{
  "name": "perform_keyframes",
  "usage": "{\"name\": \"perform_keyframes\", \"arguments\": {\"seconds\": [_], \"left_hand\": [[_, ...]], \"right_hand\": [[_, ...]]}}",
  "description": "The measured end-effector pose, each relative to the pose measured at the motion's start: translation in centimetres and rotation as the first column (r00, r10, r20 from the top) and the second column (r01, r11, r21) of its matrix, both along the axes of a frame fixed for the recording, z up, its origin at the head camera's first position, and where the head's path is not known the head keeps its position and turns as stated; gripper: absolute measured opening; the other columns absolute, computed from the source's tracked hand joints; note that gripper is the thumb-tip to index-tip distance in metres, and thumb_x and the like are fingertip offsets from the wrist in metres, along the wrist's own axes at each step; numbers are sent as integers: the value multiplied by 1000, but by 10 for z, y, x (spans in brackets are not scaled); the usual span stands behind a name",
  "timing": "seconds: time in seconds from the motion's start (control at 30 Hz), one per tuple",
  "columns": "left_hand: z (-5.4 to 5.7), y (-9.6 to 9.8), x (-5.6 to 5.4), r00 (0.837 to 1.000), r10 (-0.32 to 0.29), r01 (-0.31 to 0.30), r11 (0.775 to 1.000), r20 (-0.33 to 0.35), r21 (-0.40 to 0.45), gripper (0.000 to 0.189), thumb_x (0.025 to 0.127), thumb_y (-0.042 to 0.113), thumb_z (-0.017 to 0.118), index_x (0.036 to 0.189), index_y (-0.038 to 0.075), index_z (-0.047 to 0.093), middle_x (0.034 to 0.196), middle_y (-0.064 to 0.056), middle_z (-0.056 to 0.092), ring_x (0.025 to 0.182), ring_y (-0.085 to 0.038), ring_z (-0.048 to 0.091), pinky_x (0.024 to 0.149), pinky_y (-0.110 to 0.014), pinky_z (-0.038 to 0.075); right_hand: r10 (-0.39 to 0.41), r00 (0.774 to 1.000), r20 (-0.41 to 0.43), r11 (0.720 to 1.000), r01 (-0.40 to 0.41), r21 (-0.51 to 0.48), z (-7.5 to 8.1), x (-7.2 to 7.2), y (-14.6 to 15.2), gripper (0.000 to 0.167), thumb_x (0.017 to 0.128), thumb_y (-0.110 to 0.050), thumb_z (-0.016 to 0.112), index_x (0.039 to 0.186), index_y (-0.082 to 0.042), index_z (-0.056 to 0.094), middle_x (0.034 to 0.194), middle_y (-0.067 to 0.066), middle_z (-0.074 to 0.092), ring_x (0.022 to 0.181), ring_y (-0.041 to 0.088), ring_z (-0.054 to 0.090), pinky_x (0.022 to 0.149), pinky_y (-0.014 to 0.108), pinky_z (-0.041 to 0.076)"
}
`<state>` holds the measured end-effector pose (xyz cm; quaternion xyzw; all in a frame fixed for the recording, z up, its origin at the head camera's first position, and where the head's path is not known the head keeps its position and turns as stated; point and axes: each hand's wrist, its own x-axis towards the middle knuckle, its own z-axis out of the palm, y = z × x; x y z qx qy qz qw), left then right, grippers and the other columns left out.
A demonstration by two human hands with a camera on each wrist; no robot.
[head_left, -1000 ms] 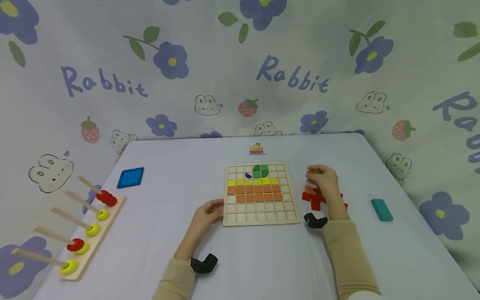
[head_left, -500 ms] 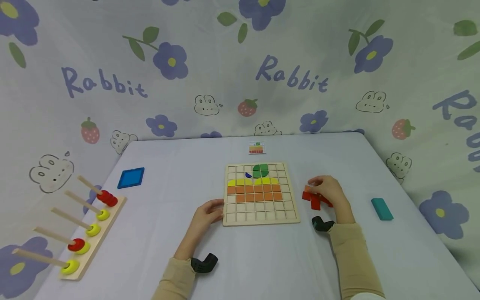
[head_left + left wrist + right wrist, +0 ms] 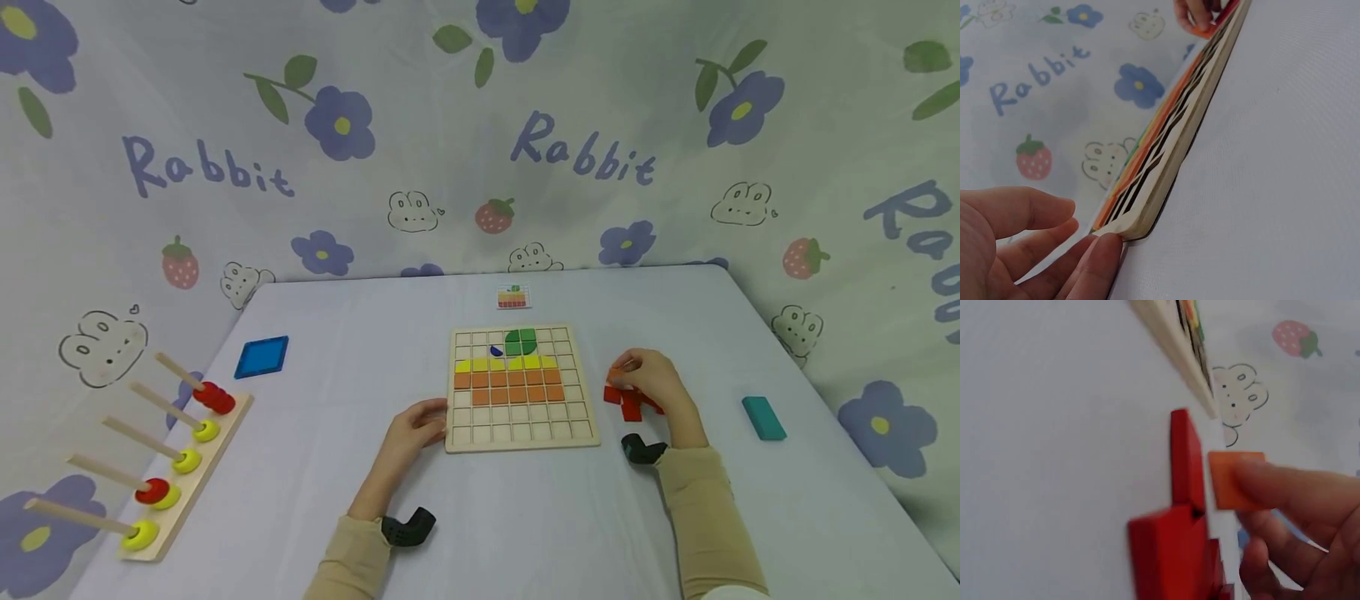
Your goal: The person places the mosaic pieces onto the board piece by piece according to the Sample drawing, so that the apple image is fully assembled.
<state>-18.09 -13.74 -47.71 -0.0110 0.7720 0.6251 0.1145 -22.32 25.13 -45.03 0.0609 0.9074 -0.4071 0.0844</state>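
Small orange square tile (image 3: 1235, 480), pinched in the fingertips (image 3: 1285, 487) of the right hand (image 3: 654, 379); in the right wrist view it sits at centre right of the frame, lifted just above the red pieces (image 3: 628, 400). Head view: that hand is right of centre, curled over the red pile, which lies on the table just right of the wooden grid board (image 3: 522, 388). Red pieces seen close in the right wrist view as blocky shapes (image 3: 1179, 550) at lower centre, blurred.

Board lies flat at frame centre. Rows filled: orange tiles (image 3: 509, 386) across the middle, a yellow row (image 3: 507, 364) above them, a green piece (image 3: 521, 341) and a small dark blue piece (image 3: 497, 351) near the top. Lower rows show bare grid.

Left hand (image 3: 414, 427) at the board's lower left corner; left wrist view shows thumb and fingers (image 3: 1094, 265) relaxed, touching the corner edge (image 3: 1141, 222), gripping nothing.

Outward: small pattern card (image 3: 513, 296) above the board. Teal block (image 3: 763, 417) at right. Blue square tray (image 3: 261, 356) at left. Peg rack with red and yellow rings (image 3: 161, 467) at lower left. Pale table cover (image 3: 360, 333); flower-and-rabbit print backdrop (image 3: 480, 142) behind.
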Motion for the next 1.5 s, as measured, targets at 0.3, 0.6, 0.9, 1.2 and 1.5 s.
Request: {"name": "perform_keyframes", "arguments": {"seconds": [0.3, 0.6, 0.9, 1.2, 1.5], "left_hand": [[-1, -3, 1, 1000, 6, -7, 1000, 7, 26, 39, 88, 8, 58, 126, -1, 53, 120, -18, 58, 104, -24, 58, 84, -33, 53], [-1, -1, -1, 1000, -3, 4, 999, -5, 41, 38, 87, 4, 58, 124, -2, 54, 116, -19, 60, 102, -24, 59, 81, -31, 54], [30, 1, 10, 998, -60, 60, 996, -9, 70, 39, 87, -1, 55, 125, -10, 50, 117, -27, 57, 105, -32, 57, 83, -34, 53], [35, 3, 11, 998, -57, 57, 997, -3, 42, 39, 87, 0, 54, 125, -10, 50, 117, -26, 58, 102, -27, 58, 84, -36, 53], [26, 1, 8, 999, -46, 46, 998, -15, 48, 38, 87, -1, 54, 124, -11, 51, 116, -26, 58, 103, -31, 58, 83, -37, 53]], "right_hand": [[-7, 999, 44, 841, 30, -540, 10, -13, -41, 48, 83, -21, 69, 121, 4, 53, 97, -2, 63, 87, 9, 61, 81, 23, 52], [69, 996, 59, 813, -22, -582, 17, -24, -121, 32, 85, -6, 64, 116, 5, 59, 105, 12, 63, 82, 14, 64, 83, 33, 53], [155, 983, 96, 880, -93, -466, 9, -30, -193, 18, 81, -6, 69, 98, -2, 70, 96, 10, 67, 75, 16, 65, 71, 28, 56], [237, 969, -68, 959, -244, -145, 5, -23, -212, 8, 79, -13, 72, 86, -9, 72, 79, 1, 66, 66, 11, 58, 62, 23, 50], [310, 945, -108, 947, -297, 118, 3, -25, -222, 19, 77, -13, 73, 96, -12, 72, 81, 0, 65, 72, 13, 55, 63, 25, 47]]}}
